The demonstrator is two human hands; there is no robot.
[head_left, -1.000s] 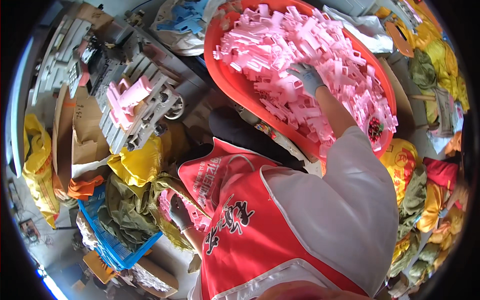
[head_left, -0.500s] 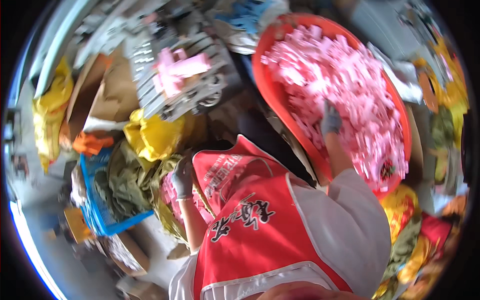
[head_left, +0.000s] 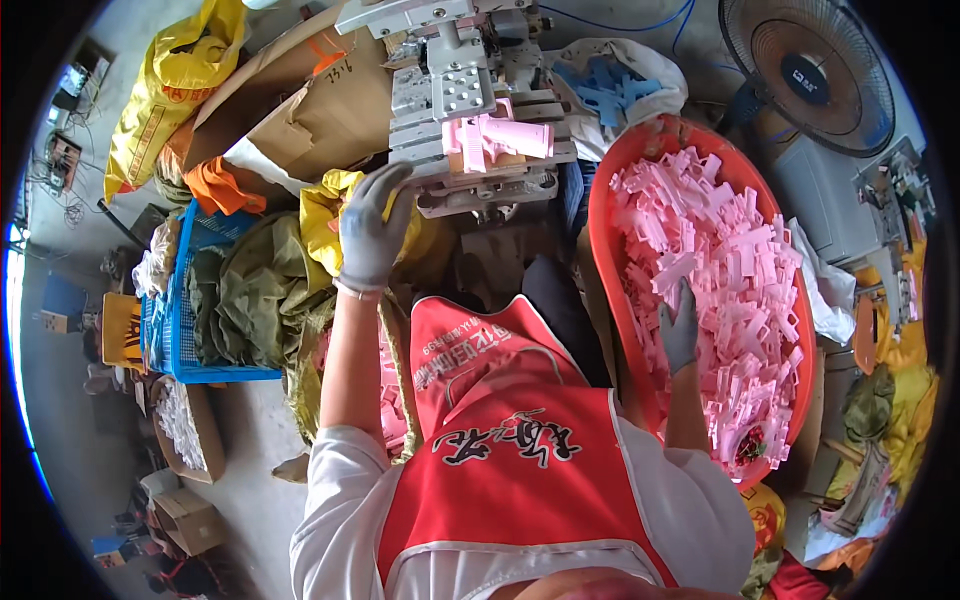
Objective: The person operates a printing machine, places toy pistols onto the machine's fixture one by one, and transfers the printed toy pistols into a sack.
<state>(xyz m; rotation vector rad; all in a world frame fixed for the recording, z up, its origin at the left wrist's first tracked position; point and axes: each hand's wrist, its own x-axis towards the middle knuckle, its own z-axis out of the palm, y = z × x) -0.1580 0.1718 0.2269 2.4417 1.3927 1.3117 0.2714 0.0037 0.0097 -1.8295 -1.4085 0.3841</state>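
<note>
Pink plastic parts, orange tub, fan

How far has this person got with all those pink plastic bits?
Done: one pink piece sits on the grey metal machine. In hand: the gloved left hand rests at the machine's edge, while the gloved right hand reaches into the pink pieces in the orange tub; whether it grips one is unclear. Left: the tub is heaped nearly full, so most remains.

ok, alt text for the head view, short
A person in a red apron rests a gloved left hand on a grey metal machine while the gloved right hand reaches into an orange tub of pink plastic parts.
</note>
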